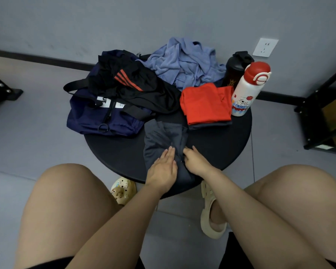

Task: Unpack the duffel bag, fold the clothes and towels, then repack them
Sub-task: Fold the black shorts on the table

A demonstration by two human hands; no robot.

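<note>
Head view: left hand (162, 167) presses flat, fingers straight, on a dark grey fabric garment (163, 138) on the round black table (217, 148); right hand (195, 162), just beside it, pinches its edge; navy duffel bag (97, 119) lies beyond, leftward.

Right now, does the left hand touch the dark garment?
Touching. The head view shows the left hand lying flat on the dark garment, fingers straight, no gap.

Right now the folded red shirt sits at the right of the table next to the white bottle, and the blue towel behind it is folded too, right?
Not quite. In the head view the blue towel lies crumpled, not folded. The folded red shirt does sit beside the white bottle at the table's right.
</note>
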